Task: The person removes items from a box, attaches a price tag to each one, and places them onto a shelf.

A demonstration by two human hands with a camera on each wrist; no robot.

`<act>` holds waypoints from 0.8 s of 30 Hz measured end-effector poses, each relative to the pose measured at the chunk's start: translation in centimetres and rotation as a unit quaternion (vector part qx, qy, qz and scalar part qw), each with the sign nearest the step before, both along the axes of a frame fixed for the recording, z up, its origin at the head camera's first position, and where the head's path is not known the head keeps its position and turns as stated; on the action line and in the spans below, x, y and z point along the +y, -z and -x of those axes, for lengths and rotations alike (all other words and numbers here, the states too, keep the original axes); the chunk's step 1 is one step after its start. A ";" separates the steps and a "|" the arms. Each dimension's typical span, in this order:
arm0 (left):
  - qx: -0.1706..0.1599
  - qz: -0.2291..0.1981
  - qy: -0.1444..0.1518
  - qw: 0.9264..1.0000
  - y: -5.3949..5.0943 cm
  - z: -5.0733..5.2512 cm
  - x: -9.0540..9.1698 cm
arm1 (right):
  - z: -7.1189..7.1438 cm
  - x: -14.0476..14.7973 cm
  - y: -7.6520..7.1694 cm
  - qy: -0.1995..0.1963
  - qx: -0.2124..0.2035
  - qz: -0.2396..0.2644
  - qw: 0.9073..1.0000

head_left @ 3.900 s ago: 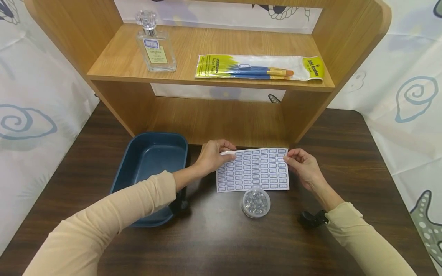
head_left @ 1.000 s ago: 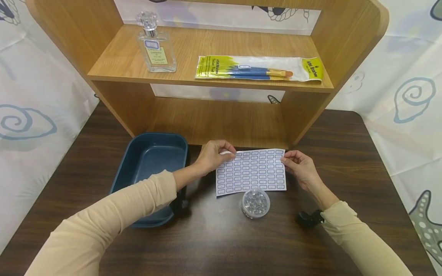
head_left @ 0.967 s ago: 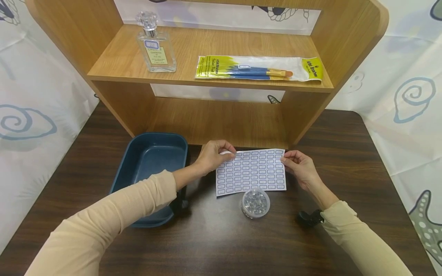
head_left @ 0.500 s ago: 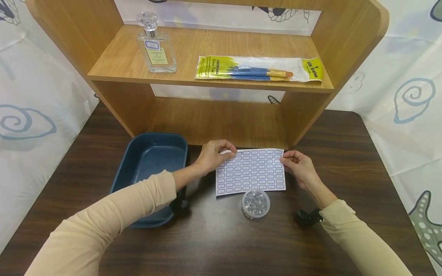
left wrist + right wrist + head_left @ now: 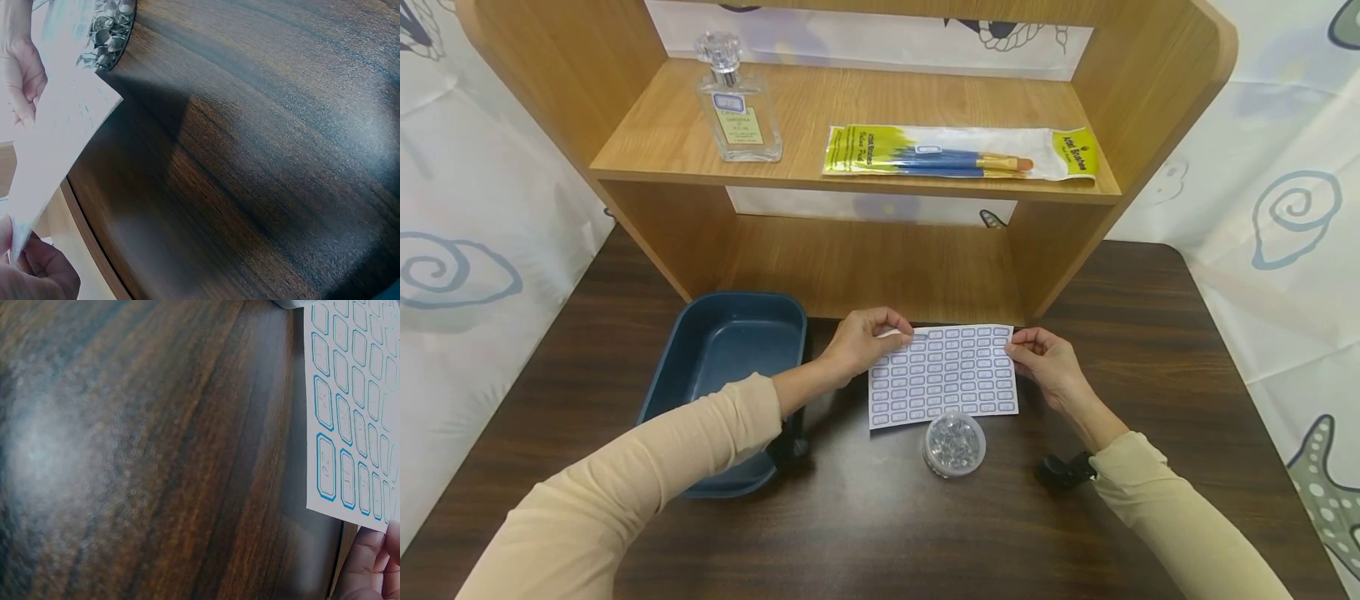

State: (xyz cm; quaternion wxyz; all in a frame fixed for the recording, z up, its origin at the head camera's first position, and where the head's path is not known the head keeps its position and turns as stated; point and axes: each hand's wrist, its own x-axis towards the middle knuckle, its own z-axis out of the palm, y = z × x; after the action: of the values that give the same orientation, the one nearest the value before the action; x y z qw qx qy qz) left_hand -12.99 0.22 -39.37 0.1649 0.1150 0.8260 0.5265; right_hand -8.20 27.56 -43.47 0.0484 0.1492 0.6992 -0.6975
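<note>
A white sheet of blue-framed label stickers (image 5: 951,375) is held up between both hands, just in front of the shelf. My left hand (image 5: 861,346) pinches its upper left corner between thumb and fingers. At the upper right edge, my right hand (image 5: 1051,367) pinches it the same way. Handwritten marks show inside the label frames (image 5: 325,465) in the right wrist view. A round clear tub (image 5: 953,446) stands at the sheet's lower edge. Silvery round-headed pieces like thumbtacks (image 5: 111,34) fill it in the left wrist view.
A dark blue tray (image 5: 745,312) sits under the left forearm. Behind the hands rises a wooden shelf unit (image 5: 880,271); its upper board carries a perfume bottle (image 5: 741,117) and a packet of artist brushes (image 5: 958,152), each with a small label. The table (image 5: 880,533) is dark wood.
Since the oldest frame, my right hand has shifted slightly left with the sheet's right edge. The left hand stays nearly where it was. The tub has not moved.
</note>
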 end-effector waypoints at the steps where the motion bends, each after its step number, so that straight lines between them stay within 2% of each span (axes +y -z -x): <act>1: -0.009 -0.006 0.000 1.000 0.0 0.0 0.0 | 0.0 0.0 0.0 0.000 -0.001 -0.001 1.000; 5: -0.043 -0.029 0.000 0.999 0.0 0.0 0.0 | 0.0 0.0 0.1 0.004 -0.006 -0.003 1.000; 10: -0.058 -0.038 -0.010 0.998 0.0 0.0 0.0 | 0.0 0.0 0.2 0.007 -0.006 -0.009 1.000; 16: -0.022 -0.039 -0.036 0.998 0.0 0.2 -0.2 | 0.1 0.0 0.3 0.014 0.001 -0.035 0.999; 20: 0.016 -0.013 -0.055 0.998 -0.2 0.2 -0.5 | 0.1 0.2 0.3 0.022 -0.004 -0.060 0.998; 24: 0.048 0.017 -0.060 0.997 -0.5 0.2 -0.7 | 0.1 0.3 0.3 0.022 -0.008 -0.079 0.997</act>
State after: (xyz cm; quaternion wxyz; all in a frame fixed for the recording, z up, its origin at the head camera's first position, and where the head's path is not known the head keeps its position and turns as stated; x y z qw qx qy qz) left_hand -13.17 -0.46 -38.84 0.0955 0.0875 0.8471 0.5154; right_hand -8.29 27.88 -43.80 0.0261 0.1733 0.7483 -0.6398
